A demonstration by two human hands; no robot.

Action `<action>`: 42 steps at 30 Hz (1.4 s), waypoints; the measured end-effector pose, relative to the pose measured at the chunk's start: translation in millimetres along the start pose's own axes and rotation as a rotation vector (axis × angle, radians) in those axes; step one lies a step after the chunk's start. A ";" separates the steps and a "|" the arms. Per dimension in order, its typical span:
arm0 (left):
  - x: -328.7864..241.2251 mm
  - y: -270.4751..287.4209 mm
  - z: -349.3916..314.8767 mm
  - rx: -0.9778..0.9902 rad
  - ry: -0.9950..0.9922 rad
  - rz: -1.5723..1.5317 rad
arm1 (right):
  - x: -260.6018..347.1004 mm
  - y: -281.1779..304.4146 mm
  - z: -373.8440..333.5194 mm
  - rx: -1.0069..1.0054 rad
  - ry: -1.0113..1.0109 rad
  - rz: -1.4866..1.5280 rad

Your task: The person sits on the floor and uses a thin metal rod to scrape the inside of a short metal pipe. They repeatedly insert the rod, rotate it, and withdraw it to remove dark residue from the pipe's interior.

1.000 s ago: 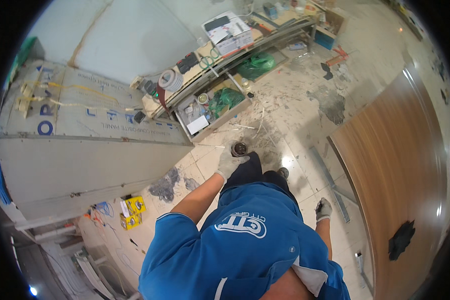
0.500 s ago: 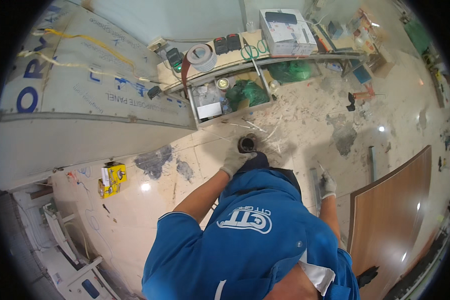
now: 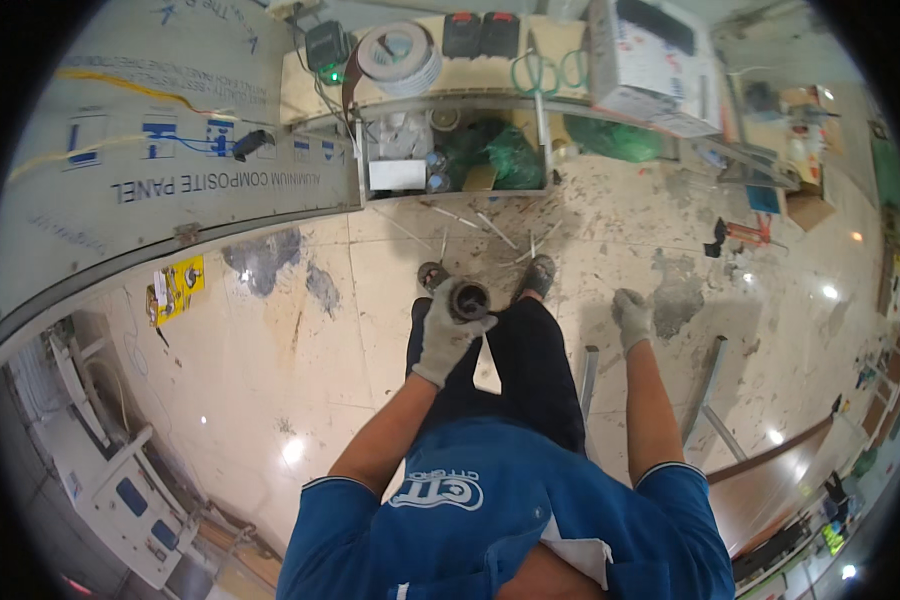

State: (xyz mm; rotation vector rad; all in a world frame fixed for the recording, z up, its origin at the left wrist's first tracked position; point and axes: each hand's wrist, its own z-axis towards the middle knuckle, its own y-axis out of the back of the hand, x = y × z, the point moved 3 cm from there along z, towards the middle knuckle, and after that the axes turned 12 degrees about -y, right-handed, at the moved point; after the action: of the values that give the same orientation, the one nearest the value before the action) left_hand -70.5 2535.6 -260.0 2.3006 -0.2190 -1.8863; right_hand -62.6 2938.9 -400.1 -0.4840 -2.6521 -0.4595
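Observation:
My left hand (image 3: 444, 345), in a pale work glove, is wrapped round a dark cylindrical thing (image 3: 470, 298) with a round, dark end facing up. I cannot make out its exact kind. It is held above my knees, in front of my thighs. Off to the right, over the floor, my right hand (image 3: 631, 316), also gloved, has its fingers curled closed. Whether anything is inside that fist is hidden. Below the right hand, a metal profile (image 3: 590, 372) lies near my leg, and a longer one (image 3: 708, 395) lies further right.
A workbench (image 3: 510, 92) ahead carries a tape roll (image 3: 400, 58), battery packs (image 3: 481, 36), green-handled scissors (image 3: 548, 72) and a white box (image 3: 652, 62). Its open drawer (image 3: 455, 193) holds bags. Panels (image 3: 185, 150) stand left, a yellow box (image 3: 178, 290) below. An orange-handled tool (image 3: 748, 234) lies right.
My body has straightened and the view has shifted; both legs and feet now show. The left hand still holds the dark cylinder. A thin stick seen at my right hand earlier no longer shows.

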 end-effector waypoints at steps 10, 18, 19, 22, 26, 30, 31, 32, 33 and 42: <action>198.0 -61.8 99.1 -0.005 0.016 -0.264 | -10.7 -245.5 176.5 0.204 0.619 -0.924; 287.1 -34.8 138.5 -0.049 -0.011 -0.236 | 37.3 -502.1 279.8 0.496 0.948 -0.920; 286.2 -27.0 134.2 -0.012 -0.055 -0.137 | 35.1 -523.8 289.0 0.509 0.959 -0.940; 281.5 -13.9 130.5 0.026 -0.101 -0.259 | 29.5 -575.8 312.3 0.684 1.017 -1.062; 278.7 -14.3 131.4 -0.011 0.010 -0.637 | 25.1 -596.7 325.1 0.693 1.207 -1.015; 286.8 -6.1 141.6 -0.044 -0.139 -0.457 | 31.2 -587.8 325.3 0.700 1.079 -0.681; 290.1 -4.1 143.0 -0.062 -0.145 -0.450 | 34.8 -583.6 324.7 0.671 1.036 -0.568; 293.0 -2.3 144.3 -0.078 -0.152 -0.444 | 40.3 -580.4 325.5 0.609 0.958 -0.472; 295.0 -1.7 145.0 -0.090 -0.159 -0.570 | 48.5 -569.5 326.6 0.678 0.898 -0.378; 297.4 -7.1 156.2 -0.070 -0.180 -0.586 | 118.5 -506.3 311.5 1.504 0.325 0.620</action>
State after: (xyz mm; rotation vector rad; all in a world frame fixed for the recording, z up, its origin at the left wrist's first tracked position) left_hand -165.7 2474.8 -576.5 2.3122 0.5555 -2.3090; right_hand -466.4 2640.7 -739.9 -0.5480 -1.6791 1.3808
